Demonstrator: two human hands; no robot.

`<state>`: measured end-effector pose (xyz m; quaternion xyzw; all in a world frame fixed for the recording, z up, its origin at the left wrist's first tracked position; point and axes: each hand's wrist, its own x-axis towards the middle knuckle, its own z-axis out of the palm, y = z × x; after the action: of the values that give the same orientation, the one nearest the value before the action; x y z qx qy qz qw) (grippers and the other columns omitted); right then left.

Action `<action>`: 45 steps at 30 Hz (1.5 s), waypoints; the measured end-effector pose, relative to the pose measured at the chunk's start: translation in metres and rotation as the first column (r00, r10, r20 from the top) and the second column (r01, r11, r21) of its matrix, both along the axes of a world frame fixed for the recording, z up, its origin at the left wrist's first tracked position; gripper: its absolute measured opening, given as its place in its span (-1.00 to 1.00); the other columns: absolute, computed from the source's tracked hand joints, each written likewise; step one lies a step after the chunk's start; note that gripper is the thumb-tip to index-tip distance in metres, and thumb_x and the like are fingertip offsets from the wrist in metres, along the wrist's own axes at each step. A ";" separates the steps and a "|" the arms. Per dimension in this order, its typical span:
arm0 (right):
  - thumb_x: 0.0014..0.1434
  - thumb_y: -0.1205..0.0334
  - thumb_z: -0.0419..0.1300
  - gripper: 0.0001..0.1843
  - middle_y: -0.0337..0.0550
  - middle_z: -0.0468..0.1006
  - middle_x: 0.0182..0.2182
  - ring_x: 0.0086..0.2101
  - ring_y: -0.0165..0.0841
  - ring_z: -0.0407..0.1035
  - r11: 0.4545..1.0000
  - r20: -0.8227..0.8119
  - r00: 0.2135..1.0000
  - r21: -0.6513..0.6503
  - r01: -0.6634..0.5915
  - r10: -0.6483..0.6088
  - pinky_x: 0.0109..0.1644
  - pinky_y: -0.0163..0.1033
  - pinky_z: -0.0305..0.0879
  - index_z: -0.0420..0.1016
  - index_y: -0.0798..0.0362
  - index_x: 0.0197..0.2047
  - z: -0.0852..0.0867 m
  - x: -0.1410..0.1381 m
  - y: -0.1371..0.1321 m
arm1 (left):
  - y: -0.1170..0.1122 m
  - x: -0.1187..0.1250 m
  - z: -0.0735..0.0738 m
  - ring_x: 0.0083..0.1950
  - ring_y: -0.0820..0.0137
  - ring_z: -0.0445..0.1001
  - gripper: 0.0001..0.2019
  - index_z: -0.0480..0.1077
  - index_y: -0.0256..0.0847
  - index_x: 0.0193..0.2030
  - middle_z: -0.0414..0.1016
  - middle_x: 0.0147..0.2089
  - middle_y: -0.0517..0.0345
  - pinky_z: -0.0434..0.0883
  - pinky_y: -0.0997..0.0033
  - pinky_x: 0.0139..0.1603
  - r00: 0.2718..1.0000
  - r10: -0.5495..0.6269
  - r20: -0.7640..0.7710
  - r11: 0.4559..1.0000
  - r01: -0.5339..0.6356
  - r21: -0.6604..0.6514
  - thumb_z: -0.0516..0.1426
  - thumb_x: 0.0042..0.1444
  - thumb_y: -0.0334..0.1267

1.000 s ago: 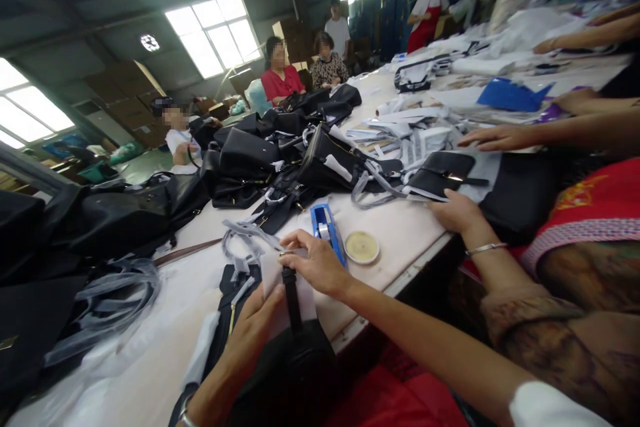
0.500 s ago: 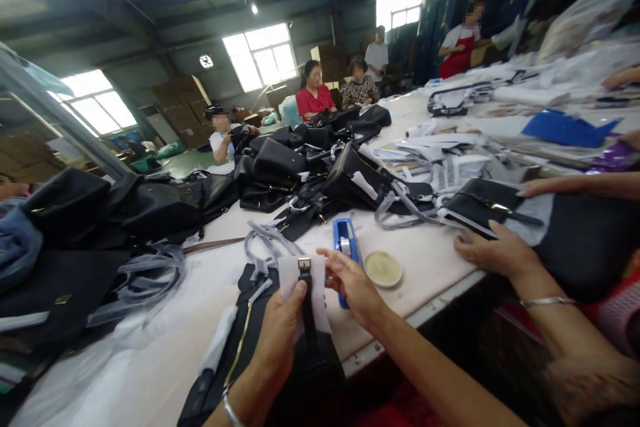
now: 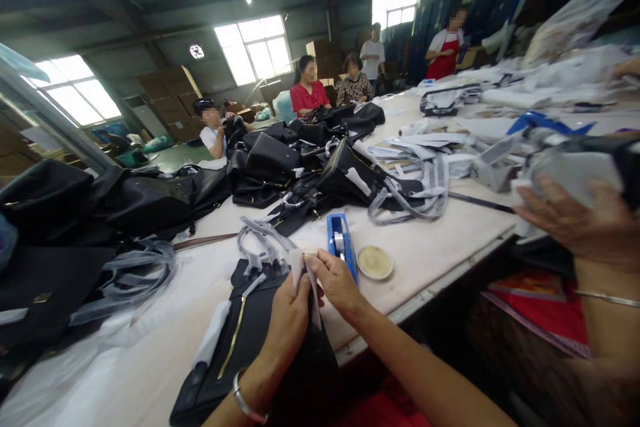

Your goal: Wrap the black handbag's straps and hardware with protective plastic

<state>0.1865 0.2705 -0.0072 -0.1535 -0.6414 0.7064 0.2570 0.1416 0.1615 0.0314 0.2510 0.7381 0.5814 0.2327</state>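
Between my hands, above the edge of a black bag [image 3: 235,340] with a gold zipper, a white paper sheet [image 3: 297,263] is folded up around a black buckled strap, now mostly hidden. My left hand [image 3: 286,313] is closed on the sheet and strap, thumb on top. The fingers of my right hand [image 3: 336,280] pinch the sheet's upper right edge. Just beyond the right hand stands a blue tape dispenser [image 3: 343,240]. A small round dish [image 3: 375,263] with something yellowish in it sits to its right. Wrapped bag handles [image 3: 260,240] lie at the bag's far end.
Black bags [image 3: 273,160] are heaped across the table [image 3: 430,240]. Wrapped straps [image 3: 127,273] and a dark bag flap lie at left. At right, a co-worker's hand [image 3: 585,220] holds a pale, blurred thing close to the table edge. Papers and plastic cover the far right.
The paper has been folded up over the strap's buckle, and my right hand has moved in to pinch it. The co-worker at right has lifted the black bag off the table edge.
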 end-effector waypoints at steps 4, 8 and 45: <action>0.24 -0.04 0.05 -0.61 -0.31 0.18 -0.58 -0.52 -0.48 0.11 0.974 -0.015 0.985 0.144 0.172 -0.172 -0.49 -0.38 0.06 0.20 0.07 -0.48 0.000 -0.003 -0.004 | -0.002 0.008 0.002 -0.02 0.27 0.44 -0.66 0.43 -0.20 0.00 0.51 -0.01 0.09 0.35 0.46 -0.08 0.997 0.001 0.077 0.992 -0.011 0.123 0.15 0.14 -0.08; 0.22 -0.01 0.08 -0.62 -0.33 0.17 -0.58 -0.53 -0.49 0.11 0.978 -0.032 0.984 0.109 0.178 -0.176 -0.49 -0.39 0.07 0.19 0.07 -0.49 0.003 -0.007 -0.008 | 0.000 0.010 -0.005 -0.11 0.31 0.46 -0.61 0.39 -0.20 0.05 0.51 -0.09 0.09 0.37 0.49 -0.19 1.000 0.023 -0.006 0.992 -0.022 0.123 0.18 0.12 -0.08; -0.02 0.14 0.23 -0.76 -0.44 0.11 -0.70 -0.69 -0.57 -0.03 0.871 -0.010 0.999 -0.488 -0.051 0.053 -0.63 -0.42 0.00 0.28 0.09 -0.44 0.000 0.014 0.013 | 0.001 0.016 -0.016 -0.17 0.13 0.49 -0.65 0.28 -0.21 0.12 0.46 -0.07 -0.16 0.31 0.29 -0.20 0.791 -0.207 -0.576 0.946 0.011 -0.325 -0.04 0.20 -0.32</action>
<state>0.2004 0.2831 -0.0071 -0.1973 -0.4466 0.8518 0.1898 0.1578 0.1623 0.0155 0.4266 0.8382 0.3354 0.0551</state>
